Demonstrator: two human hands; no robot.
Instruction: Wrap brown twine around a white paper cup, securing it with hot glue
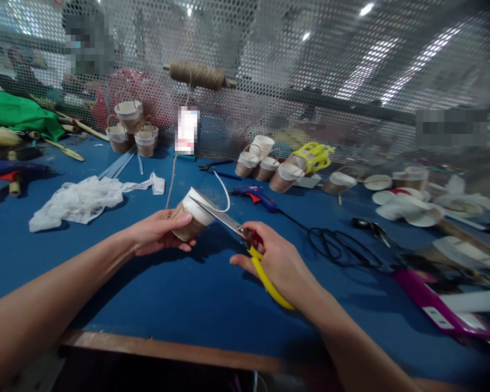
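Observation:
My left hand (163, 233) grips a small cup (198, 204) whose lower part is wrapped in brown twine and whose upper part is white. The cup is tilted, its mouth facing up and to the right. A thin white strip (227, 196) curls away from its rim. In my right hand (280, 261) is a pair of scissors (265, 277) with yellow handles. Their blades lie across the white upper part of the cup, near the rim. A strand of twine (172, 182) runs from the cup back toward a spool of twine (198, 75) mounted on the mesh.
White lace fabric (81, 201) lies at left. Finished little buckets (129, 117) stand at back left, more twine-wrapped cups (286, 177) at back right. A blue glue gun (255, 196) with a coiled black cord and pliers (222, 169) lie behind the cup. Perforated metal mesh (269, 71) borders the blue table.

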